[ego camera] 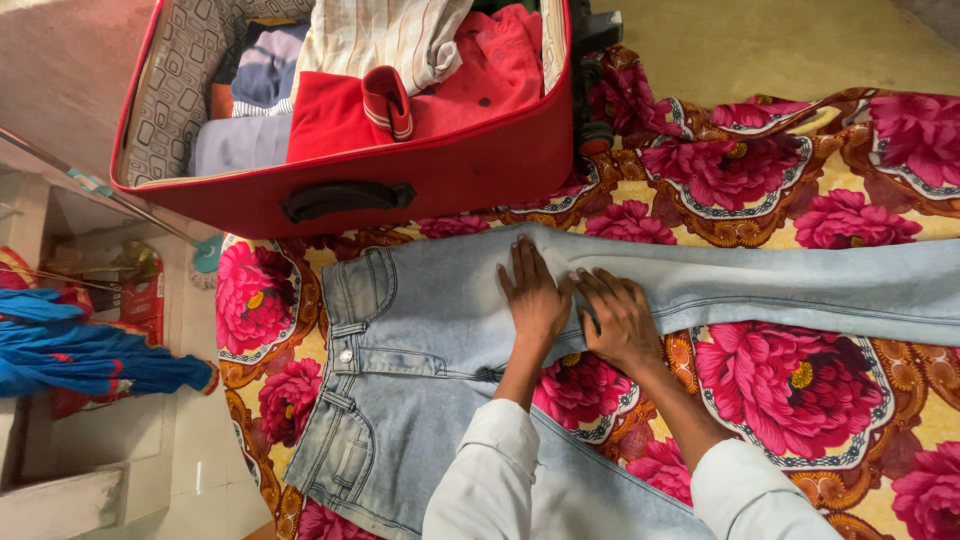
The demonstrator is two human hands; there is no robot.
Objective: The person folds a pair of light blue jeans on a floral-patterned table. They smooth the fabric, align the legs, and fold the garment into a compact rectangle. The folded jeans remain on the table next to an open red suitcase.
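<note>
Pale blue denim jeans (420,370) lie spread flat on a bed covered by a yellow bedspread printed with large pink flowers (800,200), the waistband near the bed's left edge and one leg running off toward the right edge. Both hands rest palm-down on the upper leg, just where it meets the seat. The left hand (533,295) lies flat, fingers (522,262) straight, close together and pointing toward the far edge, gripping nothing. The right hand (622,320) sits just beside it (the two nearly touch), its fingers (592,290) spread and slightly bent, pressing the cloth rather than holding it. Both forearms come up from the near edge in white sleeves (490,470). An open red fabric suitcase (400,185), packed with folded clothes, stands at the bed's far-left corner, well apart from the hands.
</note>
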